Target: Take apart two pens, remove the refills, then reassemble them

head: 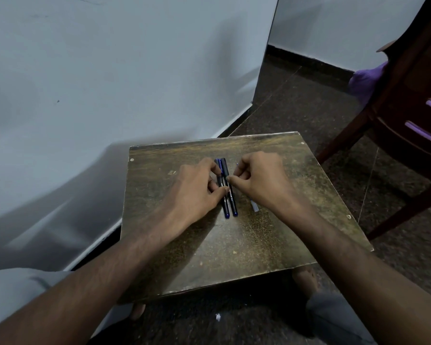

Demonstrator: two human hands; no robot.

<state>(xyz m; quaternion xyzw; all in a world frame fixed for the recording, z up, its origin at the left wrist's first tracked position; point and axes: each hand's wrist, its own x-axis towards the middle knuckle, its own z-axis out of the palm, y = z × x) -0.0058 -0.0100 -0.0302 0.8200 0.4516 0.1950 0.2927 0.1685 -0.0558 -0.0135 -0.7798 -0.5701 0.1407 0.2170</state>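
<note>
Worn brown wood makes up the small table, its near edge just above the person's knees and a bare stretch of top lying between that edge and the work. Further in, both forearms converge on two dark pens lying side by side and touching near the middle of the top, blue ends pointing toward the person and caps pointing away. Left hand rests its curled fingertips against the left pen, thumb tip pressed to the barrels; right hand has its fingers bunched and its thumb and forefinger meeting at the right pen's barrel, a light pinch rather than a full lift. A thin pale piece lies just right of the pens, partly hidden under the right wrist; whether it is a refill I cannot tell. Both pens look whole, so this reads either as the start or the finish. If it is the start, the next move calls for lifting one pen clear and pulling its cap or twisting the barrel. Open tabletop remains on every side, though loose parts could roll off the far edge toward the wall or the chair.
</note>
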